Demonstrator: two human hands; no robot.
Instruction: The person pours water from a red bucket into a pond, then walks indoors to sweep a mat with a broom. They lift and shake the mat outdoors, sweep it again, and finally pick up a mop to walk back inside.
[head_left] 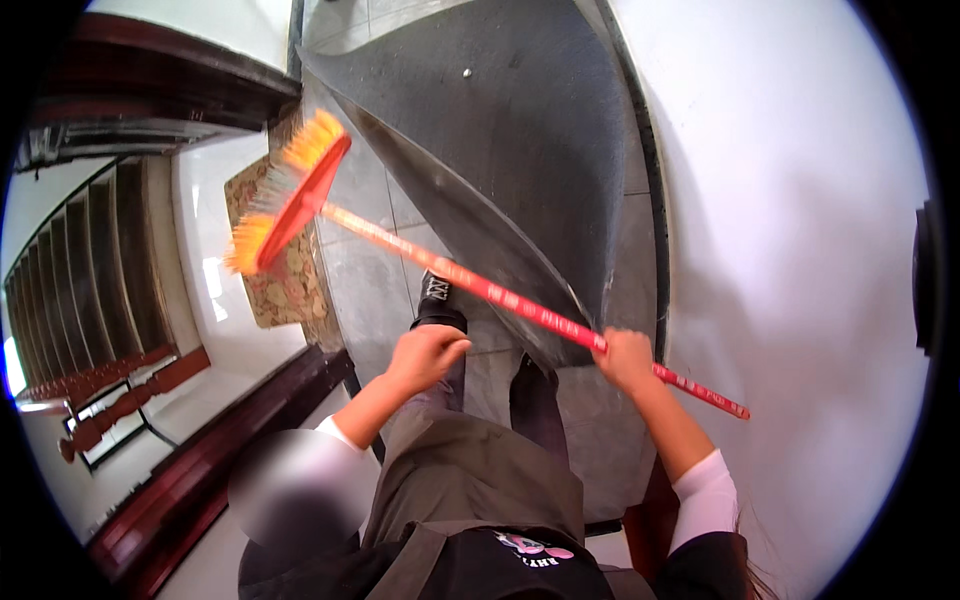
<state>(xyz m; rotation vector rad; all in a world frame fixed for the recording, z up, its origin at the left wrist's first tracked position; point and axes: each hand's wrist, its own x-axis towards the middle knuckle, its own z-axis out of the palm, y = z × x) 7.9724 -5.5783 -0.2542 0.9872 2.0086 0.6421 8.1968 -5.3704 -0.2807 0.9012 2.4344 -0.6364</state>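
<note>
My right hand [628, 360] is wrapped round the red handle of a broom [465, 281], close to its free end. The handle slants up to the left, and the broom's red head [303, 205] with orange and pale bristles is held off to the left. In front of my body, my left hand [430, 357] is curled closed, apart from the handle, with nothing visible in it. Beyond the handle lies a large dark grey mat [510, 130], its left edge curled up and folded over. A small whitish bit [467, 73] rests on the mat.
Grey floor tiles [360, 265] show around the mat. A white wall [780, 200] runs along the right. At the left are a patterned small mat [285, 285] in a doorway, dark wooden frames [220, 460] and a staircase [85, 280]. My shoe [436, 295] stands below the handle.
</note>
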